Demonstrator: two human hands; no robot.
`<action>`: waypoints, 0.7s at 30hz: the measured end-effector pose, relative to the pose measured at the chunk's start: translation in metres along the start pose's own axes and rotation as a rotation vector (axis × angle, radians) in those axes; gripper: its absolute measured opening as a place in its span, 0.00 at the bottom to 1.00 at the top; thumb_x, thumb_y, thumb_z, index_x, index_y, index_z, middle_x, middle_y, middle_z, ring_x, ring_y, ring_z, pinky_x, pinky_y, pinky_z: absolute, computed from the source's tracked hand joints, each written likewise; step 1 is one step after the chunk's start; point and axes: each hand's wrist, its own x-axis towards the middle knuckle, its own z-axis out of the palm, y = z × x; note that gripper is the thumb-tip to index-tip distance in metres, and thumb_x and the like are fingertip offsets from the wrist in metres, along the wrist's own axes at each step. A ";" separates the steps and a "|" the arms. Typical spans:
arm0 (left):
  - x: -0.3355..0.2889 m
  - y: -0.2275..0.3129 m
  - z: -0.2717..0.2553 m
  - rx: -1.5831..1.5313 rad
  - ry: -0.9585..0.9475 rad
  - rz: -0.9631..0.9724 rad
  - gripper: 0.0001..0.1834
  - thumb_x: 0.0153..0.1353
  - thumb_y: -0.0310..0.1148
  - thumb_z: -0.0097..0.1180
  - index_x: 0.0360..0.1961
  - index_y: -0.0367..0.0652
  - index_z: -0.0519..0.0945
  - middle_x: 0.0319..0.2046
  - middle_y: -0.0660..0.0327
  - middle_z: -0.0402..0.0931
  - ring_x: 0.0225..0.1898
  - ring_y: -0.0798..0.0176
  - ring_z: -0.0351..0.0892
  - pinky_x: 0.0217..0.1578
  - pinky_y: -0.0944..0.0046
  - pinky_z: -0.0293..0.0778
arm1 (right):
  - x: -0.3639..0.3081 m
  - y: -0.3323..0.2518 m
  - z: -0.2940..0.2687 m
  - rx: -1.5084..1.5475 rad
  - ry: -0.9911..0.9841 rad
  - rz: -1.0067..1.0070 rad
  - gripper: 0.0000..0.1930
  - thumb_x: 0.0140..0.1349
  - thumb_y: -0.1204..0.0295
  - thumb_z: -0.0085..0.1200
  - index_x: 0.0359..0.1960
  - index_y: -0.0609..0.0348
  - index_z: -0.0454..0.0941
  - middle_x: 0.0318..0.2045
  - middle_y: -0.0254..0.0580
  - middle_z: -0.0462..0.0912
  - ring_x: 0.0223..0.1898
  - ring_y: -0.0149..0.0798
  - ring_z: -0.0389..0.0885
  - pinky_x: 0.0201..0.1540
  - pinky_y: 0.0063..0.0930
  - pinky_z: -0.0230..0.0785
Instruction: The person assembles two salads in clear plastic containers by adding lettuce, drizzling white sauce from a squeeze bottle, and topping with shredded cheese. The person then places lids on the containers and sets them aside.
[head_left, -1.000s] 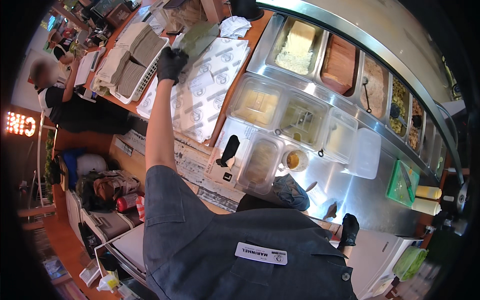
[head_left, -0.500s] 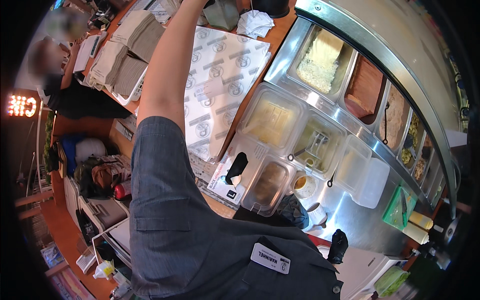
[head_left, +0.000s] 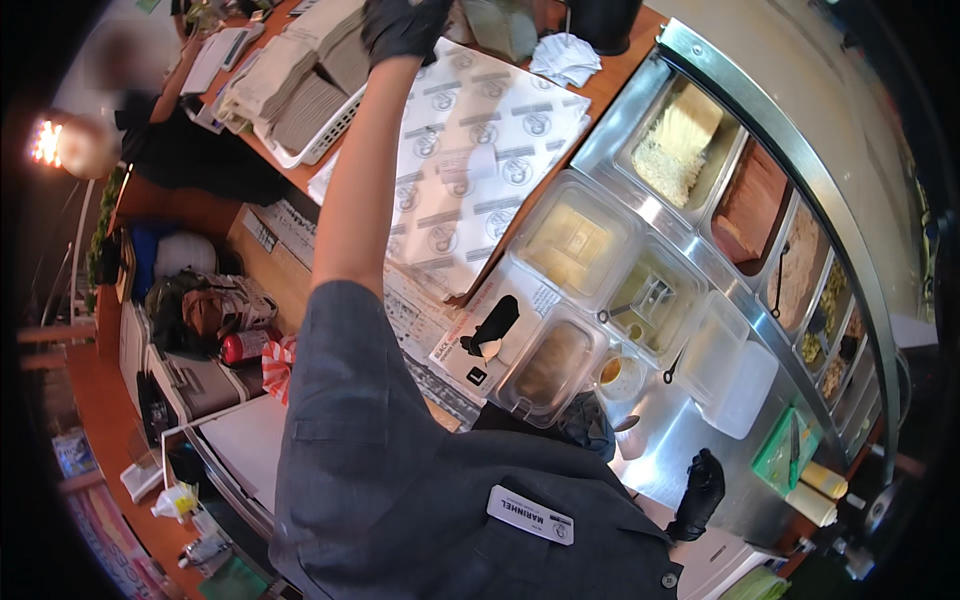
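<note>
My left arm reaches up to the far end of the counter. My left hand [head_left: 402,28], in a black glove, is at the top edge of the view, between a stack of printed wrapping paper [head_left: 455,170] and a basket of napkins [head_left: 320,90]. Its fingers are cut off and blurred, so any grip is hidden. On the right, my right hand [head_left: 698,492], also black-gloved, hangs beside the steel counter. Its fingers are loosely bent and slightly apart, with nothing visible in them. A clear lidded tub [head_left: 572,240] and a tub with tongs [head_left: 652,300] stand between the hands.
Food pans of shredded white food [head_left: 668,150] and sliced meat [head_left: 745,205] sit behind a curved guard [head_left: 790,130]. Nearby are a glove box [head_left: 480,350], a cup [head_left: 618,375], a green board with a knife [head_left: 785,455] and bottles [head_left: 815,500]. Another person stands far left.
My left hand has come into view at the top as the view shifted. My right hand now shows more fully, raised a little higher. The counter things look unmoved.
</note>
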 end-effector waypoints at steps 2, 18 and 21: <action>-0.030 -0.040 -0.046 0.140 -0.268 -0.261 0.34 0.45 0.54 0.61 0.45 0.35 0.76 0.47 0.44 0.74 0.51 0.45 0.72 0.52 0.55 0.67 | 0.018 -0.044 0.018 -0.021 -0.037 -0.249 0.12 0.55 0.80 0.54 0.42 0.65 0.77 0.35 0.42 0.80 0.34 0.32 0.75 0.37 0.27 0.69; -0.207 -0.051 -0.155 0.140 -0.297 -1.157 0.39 0.40 0.43 0.70 0.49 0.37 0.63 0.49 0.43 0.68 0.49 0.43 0.72 0.48 0.53 0.72 | 0.115 -0.310 0.409 -0.407 -0.396 -1.370 0.33 0.50 0.61 0.60 0.57 0.59 0.63 0.44 0.50 0.73 0.46 0.51 0.69 0.44 0.45 0.64; -0.206 -0.053 -0.161 0.059 -0.315 -1.173 0.35 0.38 0.41 0.72 0.44 0.36 0.66 0.43 0.46 0.75 0.45 0.47 0.76 0.44 0.55 0.74 | 0.118 -0.302 0.416 -0.336 -0.322 -1.509 0.20 0.48 0.63 0.61 0.43 0.55 0.74 0.36 0.42 0.73 0.42 0.48 0.69 0.41 0.44 0.63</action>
